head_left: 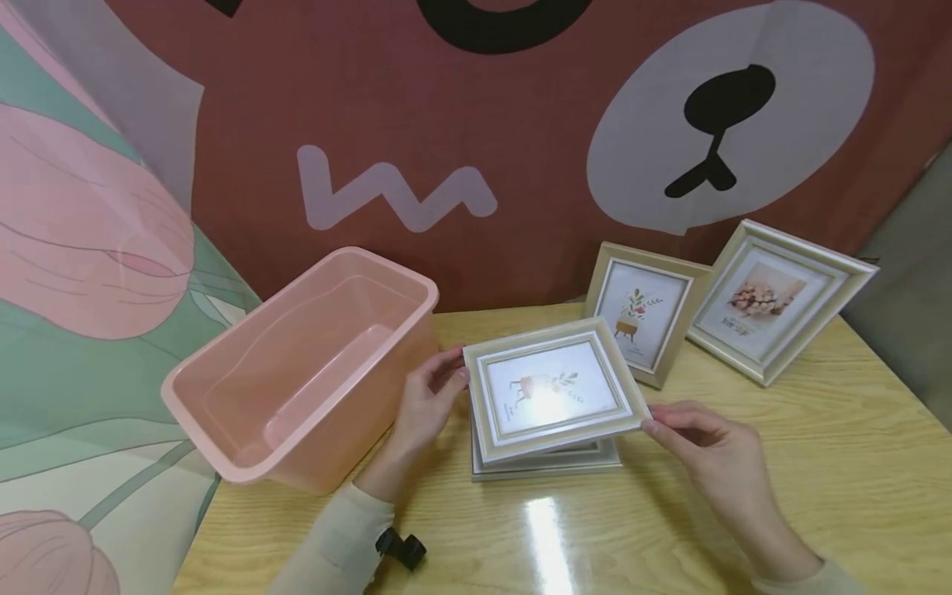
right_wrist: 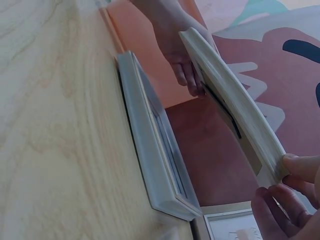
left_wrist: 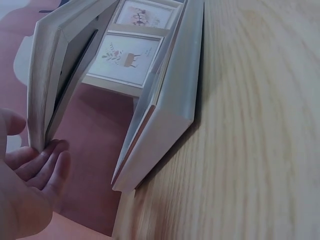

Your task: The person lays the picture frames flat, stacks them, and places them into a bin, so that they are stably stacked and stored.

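Observation:
A cream picture frame [head_left: 554, 388] with a plant print is held up between both hands, face up and turned sideways. At its left end my left hand [head_left: 431, 397] grips the edge between thumb and fingers. My right hand [head_left: 714, 459] pinches the corner at the opposite end. Beneath it a second picture frame [head_left: 546, 471] lies flat on the table, mostly hidden in the head view. Both wrist views show a gap between the held frame [right_wrist: 235, 100] and the lower frame [left_wrist: 165, 115].
A pink plastic bin [head_left: 305, 372] stands left of the frames on the wooden table [head_left: 632, 545]. Behind to the right, a tan picture frame [head_left: 647, 310] and a silver-cream picture frame [head_left: 777, 302] stand upright. A printed cloth [head_left: 521, 248] hangs at the table's back edge.

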Available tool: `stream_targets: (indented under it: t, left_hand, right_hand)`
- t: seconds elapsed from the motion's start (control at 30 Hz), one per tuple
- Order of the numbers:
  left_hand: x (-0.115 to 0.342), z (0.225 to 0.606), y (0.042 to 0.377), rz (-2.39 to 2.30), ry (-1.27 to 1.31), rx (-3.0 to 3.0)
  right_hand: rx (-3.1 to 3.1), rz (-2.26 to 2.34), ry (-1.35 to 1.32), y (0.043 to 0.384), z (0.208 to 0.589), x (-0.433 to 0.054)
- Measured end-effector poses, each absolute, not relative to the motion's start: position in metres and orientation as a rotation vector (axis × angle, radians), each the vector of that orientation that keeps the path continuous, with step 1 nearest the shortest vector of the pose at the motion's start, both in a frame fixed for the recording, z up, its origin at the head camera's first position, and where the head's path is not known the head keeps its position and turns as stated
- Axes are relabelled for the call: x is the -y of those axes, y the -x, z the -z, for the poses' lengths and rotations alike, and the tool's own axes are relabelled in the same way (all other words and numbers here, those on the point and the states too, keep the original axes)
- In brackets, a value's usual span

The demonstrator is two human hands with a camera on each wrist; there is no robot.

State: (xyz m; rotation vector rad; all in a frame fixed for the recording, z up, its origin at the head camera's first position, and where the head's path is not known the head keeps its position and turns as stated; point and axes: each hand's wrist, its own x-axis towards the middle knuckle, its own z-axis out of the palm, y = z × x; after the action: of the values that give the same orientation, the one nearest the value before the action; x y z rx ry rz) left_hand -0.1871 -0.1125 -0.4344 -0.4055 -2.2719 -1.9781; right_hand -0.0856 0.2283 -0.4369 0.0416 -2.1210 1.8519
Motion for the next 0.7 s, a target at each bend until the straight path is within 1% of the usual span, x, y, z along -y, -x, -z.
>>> stream_targets:
  t: [0.17,0.43,0.7]
  left_hand:
    - [0.114,0.435,0.188,1.926,0.396,2.329]
    - [0.115,0.436,0.190,1.908,0.377,2.353]
    - [0.113,0.436,0.191,1.908,0.330,2.376]
  right_hand:
    - [2.205,-1.780,0.007,0.082,0.439,-0.225]
    - [2.151,-1.878,0.032,0.078,0.449,-0.218]
    - [2.224,-1.830,0.082,0.076,0.459,-0.212]
